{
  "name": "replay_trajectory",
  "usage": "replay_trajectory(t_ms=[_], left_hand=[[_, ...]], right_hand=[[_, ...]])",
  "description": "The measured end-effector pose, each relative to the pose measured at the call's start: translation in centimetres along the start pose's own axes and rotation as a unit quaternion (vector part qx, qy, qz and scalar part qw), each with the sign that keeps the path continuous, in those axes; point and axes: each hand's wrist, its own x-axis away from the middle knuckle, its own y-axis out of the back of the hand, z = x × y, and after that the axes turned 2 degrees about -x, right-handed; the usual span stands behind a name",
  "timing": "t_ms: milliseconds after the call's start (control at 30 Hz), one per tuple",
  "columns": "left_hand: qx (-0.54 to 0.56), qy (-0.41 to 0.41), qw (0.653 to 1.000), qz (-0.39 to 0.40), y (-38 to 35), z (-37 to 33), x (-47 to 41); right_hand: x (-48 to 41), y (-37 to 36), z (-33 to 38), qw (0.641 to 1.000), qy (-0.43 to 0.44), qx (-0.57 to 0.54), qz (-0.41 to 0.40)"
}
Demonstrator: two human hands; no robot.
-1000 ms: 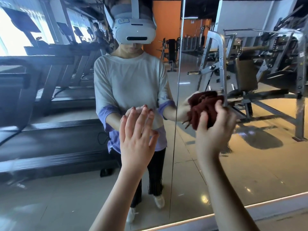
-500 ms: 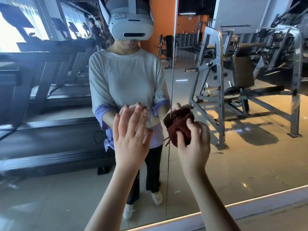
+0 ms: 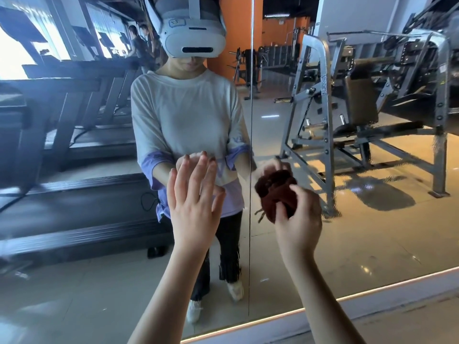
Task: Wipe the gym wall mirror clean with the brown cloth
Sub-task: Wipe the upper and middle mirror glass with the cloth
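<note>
Cloth [image 3: 275,192] swept left to frame centre, right hand [image 3: 298,219] gripping it bunched, left hand [image 3: 193,202] flat-fingered beside; best press it flatter on mirror [image 3: 360,244], overlapping strokes past seam [image 3: 250,120].

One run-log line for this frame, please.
right hand: grips brown cloth on mirror, right of seam | left hand: open, fingers straight, at mirror | step: wiping
</note>
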Motion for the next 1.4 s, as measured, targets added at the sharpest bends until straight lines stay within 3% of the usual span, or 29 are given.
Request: replay_trajectory(t_ms=[100,300,500,667,833,1000,1067,1200,1333,1400], left_hand=[[0.000,-0.004,1.000,0.023,0.0,-0.7,1.0],[-0.020,-0.004,0.999,0.032,-0.9,-1.0,2.3],[-0.017,-0.012,0.999,0.032,-1.0,-1.0,2.3],[-0.018,-0.015,0.999,0.024,-1.1,-0.9,2.3],[-0.018,-0.020,0.999,0.023,-1.1,-0.9,2.3],[-0.027,-0.016,0.999,0.013,-1.3,-0.9,2.4],[-0.029,-0.016,0.999,0.010,-1.4,-0.9,2.4],[-0.028,-0.015,0.999,0.014,-1.4,-1.0,2.4],[-0.028,-0.014,0.999,0.016,-1.3,-1.1,2.3],[-0.030,-0.013,0.999,0.017,-1.2,-1.1,2.3]], right_hand=[[-0.6,0.6,-1.0,0.995,-0.096,-0.007,-0.038],[2.6,-0.7,-0.4,0.998,-0.003,0.003,0.070],[2.1,0.1,-2.3,0.991,-0.131,-0.006,-0.005],[5.3,-1.6,-1.4,0.994,-0.058,-0.004,0.095],[5.2,-1.0,-2.7,0.983,-0.177,-0.024,0.045],[6.1,-1.9,-1.5,0.991,-0.097,-0.020,0.092],[5.0,-1.4,-2.2,0.993,-0.096,-0.025,0.066],[3.1,-0.5,-2.4,0.979,-0.191,-0.064,-0.031],[3.2,-0.7,-0.7,0.996,-0.059,-0.055,0.035],[1.5,-0.5,-0.4,0.997,-0.031,-0.068,0.018]])
